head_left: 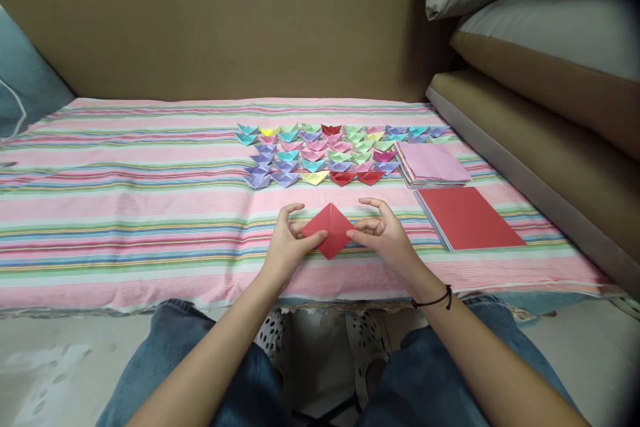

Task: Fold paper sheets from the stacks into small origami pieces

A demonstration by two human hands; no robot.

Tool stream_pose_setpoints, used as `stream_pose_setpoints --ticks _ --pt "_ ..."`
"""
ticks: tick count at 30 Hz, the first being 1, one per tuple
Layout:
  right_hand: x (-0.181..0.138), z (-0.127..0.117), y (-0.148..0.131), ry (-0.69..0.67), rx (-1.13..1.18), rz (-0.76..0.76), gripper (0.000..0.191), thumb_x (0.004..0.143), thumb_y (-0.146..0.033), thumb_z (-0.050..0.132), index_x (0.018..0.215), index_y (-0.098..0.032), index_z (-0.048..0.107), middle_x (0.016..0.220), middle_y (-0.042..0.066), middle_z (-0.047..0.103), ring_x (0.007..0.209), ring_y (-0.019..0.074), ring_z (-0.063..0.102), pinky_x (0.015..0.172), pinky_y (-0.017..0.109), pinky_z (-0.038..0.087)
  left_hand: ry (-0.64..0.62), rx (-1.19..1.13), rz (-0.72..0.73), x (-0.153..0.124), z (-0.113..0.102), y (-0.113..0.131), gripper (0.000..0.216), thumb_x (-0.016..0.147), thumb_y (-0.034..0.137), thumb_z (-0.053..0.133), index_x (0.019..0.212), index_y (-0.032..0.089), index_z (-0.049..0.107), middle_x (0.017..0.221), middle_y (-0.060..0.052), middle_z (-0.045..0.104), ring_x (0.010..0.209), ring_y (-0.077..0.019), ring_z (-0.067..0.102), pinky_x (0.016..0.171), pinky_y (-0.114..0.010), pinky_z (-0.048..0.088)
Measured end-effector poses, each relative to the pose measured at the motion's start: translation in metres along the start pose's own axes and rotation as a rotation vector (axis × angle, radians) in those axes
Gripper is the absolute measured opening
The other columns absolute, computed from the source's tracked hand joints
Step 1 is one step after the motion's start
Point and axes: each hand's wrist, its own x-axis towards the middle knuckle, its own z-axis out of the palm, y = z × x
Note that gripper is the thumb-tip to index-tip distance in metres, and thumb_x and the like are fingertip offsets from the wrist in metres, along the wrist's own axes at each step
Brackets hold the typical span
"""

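A folded piece of red origami paper (331, 228) is held up between both hands, shaped like a diamond with a crease down its upper middle. My left hand (293, 237) pinches its left corner, thumb on the near face and index finger raised. At the opposite corner my right hand (379, 230) grips it the same way, with a dark cord bracelet on that wrist. Behind the hands, rows of small folded paper boats (315, 177) in many colours stand on the striped cloth (125, 213). The fingers behind the paper are partly hidden.
A stack of red square paper (473, 219) lies to the right, with a pink-topped paper stack (435, 163) just behind it. Brown and grey cushions (530, 127) rise along the right side. A brown padded backrest (225, 27) closes off the far edge.
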Motion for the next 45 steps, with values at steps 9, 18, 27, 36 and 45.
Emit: stream_pose_setpoints --ticks 9,18,27,36,45 --pt "-0.006 0.009 -0.001 -0.138 0.016 0.005 0.069 0.061 -0.027 0.077 0.118 -0.027 0.038 0.07 -0.002 0.069 0.064 0.0187 0.067 0.06 0.031 0.053 -0.078 0.013 -0.025 -0.006 0.008 -0.003 0.063 0.056 0.026 0.081 0.105 0.022 0.041 0.064 0.002 0.07 0.058 -0.0165 0.065 0.057 -0.023 0.049" --pt "0.0 0.004 0.0 -0.053 0.014 -0.023 0.064 0.061 -0.031 0.078 0.111 -0.027 0.038 0.074 0.0 0.071 0.062 0.0195 0.067 0.056 0.03 0.053 0.012 -0.023 0.026 0.0 0.0 0.003 0.062 0.054 0.022 0.082 0.104 0.019 0.044 0.06 0.003 0.07 0.056 -0.0116 0.064 0.062 -0.02 0.048" --pt "0.001 -0.003 -0.004 -0.049 -0.035 -0.034 0.069 0.059 -0.035 0.079 0.113 -0.026 0.038 0.064 -0.003 0.068 0.062 0.0202 0.067 0.059 0.031 0.052 0.016 -0.004 0.021 -0.003 -0.002 0.011 0.061 0.055 0.024 0.083 0.102 0.02 0.045 0.062 0.001 0.071 0.059 -0.0153 0.066 0.065 -0.026 0.05" --pt "0.0 0.002 -0.002 0.043 0.069 -0.024 0.058 0.058 -0.03 0.081 0.105 -0.022 0.047 0.063 -0.004 0.068 0.062 0.016 0.066 0.065 0.029 0.05 0.0 -0.172 -0.057 -0.005 0.007 -0.003 0.059 0.059 0.026 0.081 0.106 0.02 0.045 0.07 0.003 0.069 0.06 -0.0122 0.065 0.064 -0.024 0.05" --pt "-0.001 -0.009 -0.006 -0.195 0.006 0.136 0.056 0.061 -0.027 0.079 0.106 -0.023 0.045 0.071 -0.002 0.069 0.071 0.0179 0.068 0.069 0.031 0.051 0.045 -0.041 0.053 0.004 -0.004 -0.001 0.03 0.059 0.029 0.08 0.081 0.015 0.064 0.072 0.0 0.068 0.062 -0.0104 0.061 0.059 -0.021 0.05"
